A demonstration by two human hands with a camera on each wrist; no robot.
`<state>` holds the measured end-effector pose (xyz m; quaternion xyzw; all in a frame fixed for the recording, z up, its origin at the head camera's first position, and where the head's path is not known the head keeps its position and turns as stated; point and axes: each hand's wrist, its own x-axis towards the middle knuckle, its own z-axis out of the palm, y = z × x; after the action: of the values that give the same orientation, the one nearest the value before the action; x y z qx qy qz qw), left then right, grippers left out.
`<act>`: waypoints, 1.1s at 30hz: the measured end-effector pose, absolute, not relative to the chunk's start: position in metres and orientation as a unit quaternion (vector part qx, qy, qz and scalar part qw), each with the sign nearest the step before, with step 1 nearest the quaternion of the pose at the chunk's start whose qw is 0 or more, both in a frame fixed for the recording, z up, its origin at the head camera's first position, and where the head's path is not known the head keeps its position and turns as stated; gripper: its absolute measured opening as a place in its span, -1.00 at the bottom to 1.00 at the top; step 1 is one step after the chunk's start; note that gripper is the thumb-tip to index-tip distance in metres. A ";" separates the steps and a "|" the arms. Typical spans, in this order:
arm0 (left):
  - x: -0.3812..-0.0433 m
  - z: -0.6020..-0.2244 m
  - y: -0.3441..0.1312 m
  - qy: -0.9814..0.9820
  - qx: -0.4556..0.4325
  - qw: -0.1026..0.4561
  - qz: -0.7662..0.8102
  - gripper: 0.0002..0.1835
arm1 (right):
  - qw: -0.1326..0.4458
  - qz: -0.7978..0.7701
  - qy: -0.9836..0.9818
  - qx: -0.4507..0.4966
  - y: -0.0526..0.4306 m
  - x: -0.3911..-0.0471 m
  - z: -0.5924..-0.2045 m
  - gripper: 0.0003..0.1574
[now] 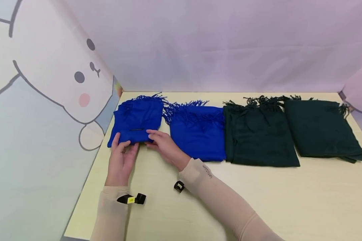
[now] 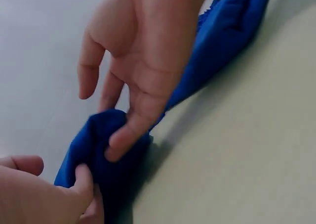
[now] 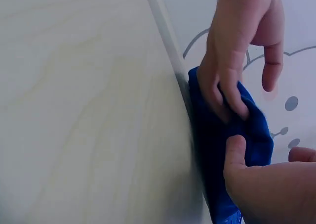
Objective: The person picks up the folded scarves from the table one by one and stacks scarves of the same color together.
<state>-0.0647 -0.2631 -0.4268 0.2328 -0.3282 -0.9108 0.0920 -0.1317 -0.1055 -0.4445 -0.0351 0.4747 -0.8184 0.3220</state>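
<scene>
Fingers and thumbs of the left hand [image 1: 122,162] and right hand [image 1: 166,148] pinch the near edge of a folded blue scarf [image 1: 140,115].
The two grips sit just beside each other, the left hand's fingers partly spread; the scarf lies at the left end of a row on the pale table [image 1: 157,217], fringe away from the person, with a second blue scarf [image 1: 196,137], then two dark green scarves [image 1: 262,140], to its right.
</scene>
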 end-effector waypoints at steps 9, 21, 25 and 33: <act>-0.052 -0.425 -0.266 -0.504 0.123 -0.068 -0.852 -0.30 | 0.284 -0.840 0.461 -0.026 -0.101 -0.137 -0.434 -0.52; -0.075 -0.430 -0.283 -0.424 0.211 0.024 -0.880 -0.38 | 0.277 -0.848 0.451 -0.022 -0.098 -0.134 -0.437 -0.56; -0.077 -0.430 -0.281 -0.450 0.243 0.066 -0.857 -0.49 | 0.268 -0.851 0.452 -0.007 -0.096 -0.137 -0.438 -0.64; -0.079 -0.430 -0.276 -0.459 0.254 0.132 -0.841 -0.59 | 0.244 -0.854 0.460 0.008 -0.088 -0.149 -0.433 -0.72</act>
<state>-0.0792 -0.2763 -0.4301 0.2538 -0.4585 -0.8413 0.1323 -0.1486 -0.0876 -0.4330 0.0076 0.4601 -0.8536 0.2442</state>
